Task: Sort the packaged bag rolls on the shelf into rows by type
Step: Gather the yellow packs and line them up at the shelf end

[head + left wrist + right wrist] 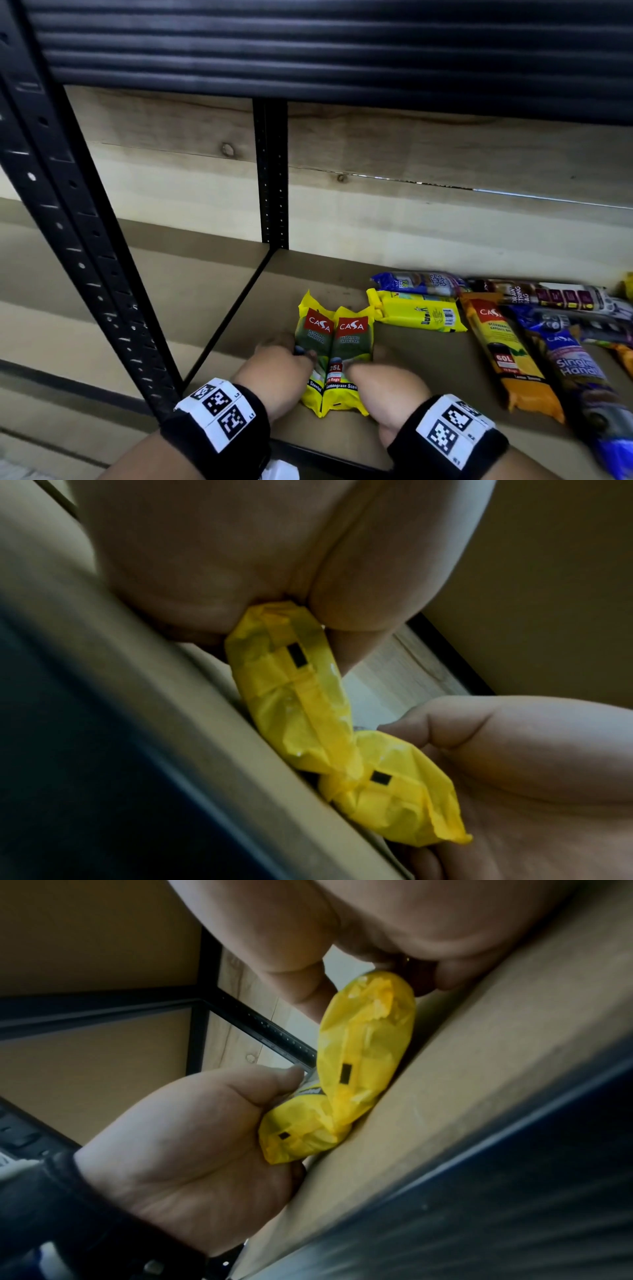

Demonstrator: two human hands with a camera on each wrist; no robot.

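Rightward, mixed packs (pixel 513 335) lie heaped; both hands (pixel 274 373) (pixel 383 387) grip two yellow rolls (pixel 334 346).

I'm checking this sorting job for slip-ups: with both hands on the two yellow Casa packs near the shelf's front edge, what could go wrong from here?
1. The two yellow Casa packs lie close to the shelf's front edge; a nudge from the left hand or right hand might tip them off.
2. The mixed pile on the right overlaps, so pulling one pack may drag others.

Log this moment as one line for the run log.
left hand grips left yellow pack | right hand grips right yellow pack | packs side by side on shelf
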